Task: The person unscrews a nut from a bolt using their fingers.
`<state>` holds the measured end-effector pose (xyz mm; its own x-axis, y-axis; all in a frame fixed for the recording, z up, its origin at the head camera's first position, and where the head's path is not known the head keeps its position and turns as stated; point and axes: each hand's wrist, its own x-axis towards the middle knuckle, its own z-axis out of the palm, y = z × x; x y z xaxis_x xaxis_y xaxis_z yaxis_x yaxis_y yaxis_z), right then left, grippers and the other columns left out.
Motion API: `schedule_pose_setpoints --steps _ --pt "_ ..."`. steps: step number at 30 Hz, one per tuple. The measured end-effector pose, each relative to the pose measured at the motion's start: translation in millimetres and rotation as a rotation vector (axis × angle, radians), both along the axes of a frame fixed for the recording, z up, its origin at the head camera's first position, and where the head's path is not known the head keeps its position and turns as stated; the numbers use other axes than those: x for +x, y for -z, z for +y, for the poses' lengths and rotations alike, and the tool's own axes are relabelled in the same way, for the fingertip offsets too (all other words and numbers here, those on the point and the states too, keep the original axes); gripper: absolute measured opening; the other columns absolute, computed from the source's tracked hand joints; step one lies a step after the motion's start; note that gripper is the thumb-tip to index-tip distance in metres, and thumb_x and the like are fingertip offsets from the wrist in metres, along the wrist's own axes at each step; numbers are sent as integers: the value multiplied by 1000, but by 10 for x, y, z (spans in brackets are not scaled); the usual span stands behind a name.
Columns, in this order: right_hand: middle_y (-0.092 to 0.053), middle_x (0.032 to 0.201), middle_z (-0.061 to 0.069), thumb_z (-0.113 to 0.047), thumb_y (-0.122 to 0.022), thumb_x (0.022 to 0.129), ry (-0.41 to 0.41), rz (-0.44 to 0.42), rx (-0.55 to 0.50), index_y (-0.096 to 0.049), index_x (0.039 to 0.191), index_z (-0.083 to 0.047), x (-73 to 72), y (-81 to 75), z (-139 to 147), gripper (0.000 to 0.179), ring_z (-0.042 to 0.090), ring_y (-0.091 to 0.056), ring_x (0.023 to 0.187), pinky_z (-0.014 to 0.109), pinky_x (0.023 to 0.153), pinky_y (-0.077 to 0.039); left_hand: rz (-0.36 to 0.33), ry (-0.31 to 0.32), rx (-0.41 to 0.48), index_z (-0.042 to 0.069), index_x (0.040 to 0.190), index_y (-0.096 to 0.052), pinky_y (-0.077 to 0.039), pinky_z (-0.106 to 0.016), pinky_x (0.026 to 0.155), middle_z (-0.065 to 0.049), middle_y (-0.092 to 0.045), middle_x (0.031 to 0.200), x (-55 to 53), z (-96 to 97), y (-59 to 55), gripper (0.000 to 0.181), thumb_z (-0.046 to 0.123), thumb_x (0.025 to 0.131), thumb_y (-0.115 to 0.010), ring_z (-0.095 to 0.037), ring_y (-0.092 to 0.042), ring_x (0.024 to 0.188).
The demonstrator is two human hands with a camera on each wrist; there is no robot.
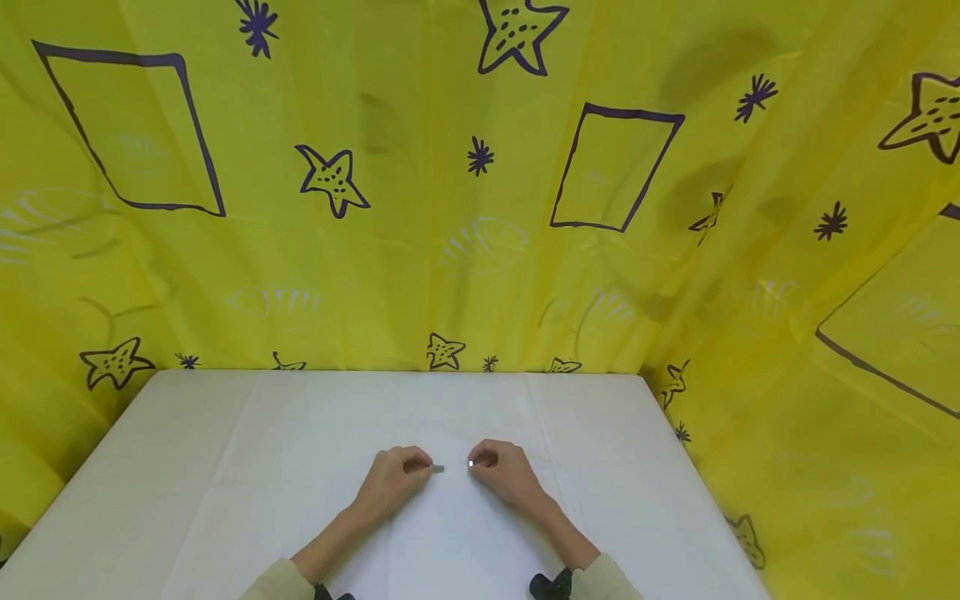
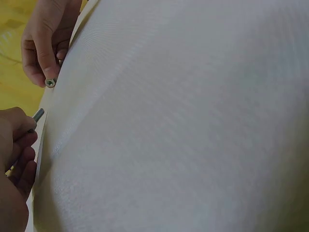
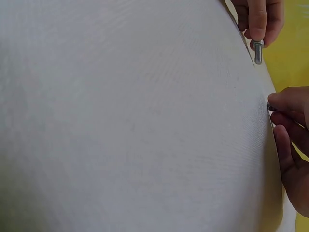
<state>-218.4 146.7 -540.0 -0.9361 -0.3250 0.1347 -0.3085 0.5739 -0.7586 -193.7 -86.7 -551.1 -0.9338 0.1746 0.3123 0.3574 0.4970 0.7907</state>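
Note:
My left hand (image 1: 395, 479) pinches a small metal bolt (image 3: 258, 53) by its head, between thumb and fingertips. The plain shank points toward the other hand, and in the head view the bolt (image 1: 438, 468) lies nearly level. Facing it, my right hand (image 1: 508, 473) pinches a small metal nut (image 2: 50, 83) whose hole shows in the left wrist view. A narrow gap separates bolt and nut. Both hands are low over the white table (image 1: 315, 417), near its middle. Fingertips hide part of each piece.
A yellow curtain (image 1: 405, 267) with dark stars and rectangles hangs behind the table and along its sides. Dark wrist devices (image 1: 551, 585) show at the sleeves, at the bottom of the head view.

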Motion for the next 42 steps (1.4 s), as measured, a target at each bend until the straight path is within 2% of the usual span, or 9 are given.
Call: schedule_pose_setpoints --steps 4,8,13,23,28,33,39,42 --pt "-61 81 -8 -6 -74 87 5 14 16 -72 90 -14 14 8 0 8 9 -55 73 25 64 -48 14 8 -66 12 88 -75 -55 -38 78 3 -72 88 18 1 -2 10 3 84 -75 -20 -65 87" --pt "-61 84 -8 -7 -74 87 7 18 32 -72 92 -14 23 3 3 9 9 -56 75 24 65 -49 16 13 -99 11 89 -75 -54 -36 77 3 -72 88 2 1 15 9 3 85 -75 -19 -65 87" --pt "-62 85 -8 -8 -74 87 1 4 29 -73 94 -13 26 -12 8 8 9 -57 76 24 66 -50 1 23 -100 11 89 -75 -54 -36 79 3 -72 89 -4 4 17 8 4 85 -74 -17 -64 88" --pt "-64 89 -6 -10 -75 87 -8 -10 25 -73 96 -13 39 -39 3 10 9 -56 79 24 68 -49 27 0 -123 11 88 -74 -53 -36 78 4 -70 88 -4 6 17 11 1 83 -75 -18 -63 86" --pt "-64 89 -4 -10 -76 87 -9 -11 30 -72 97 -12 37 -46 -3 11 10 -55 79 25 68 -49 29 -10 -110 10 89 -74 -54 -37 79 4 -70 88 -3 11 9 12 0 82 -74 -18 -63 86" --pt "-64 92 -5 -15 -73 90 -4 -20 29 -71 101 -12 27 -42 -3 12 11 -57 81 26 70 -50 12 -23 -96 9 92 -73 -54 -42 83 1 -70 92 -1 6 -7 12 2 82 -75 -23 -64 92" --pt "-66 99 -6 -24 -66 98 16 -66 -16 -70 105 -14 25 -50 51 13 13 -60 87 27 70 -52 -41 -62 -42 8 96 -73 -54 -43 81 -1 -70 96 -49 -75 -94 11 4 85 -73 -22 -62 92" --pt "-66 103 -3 -25 -63 100 25 -59 -27 -70 107 -13 24 -71 105 16 15 -61 90 29 71 -53 -87 -99 -13 7 99 -74 -55 -42 82 -1 -70 99 -91 -155 -160 12 6 88 -71 -23 -63 94"
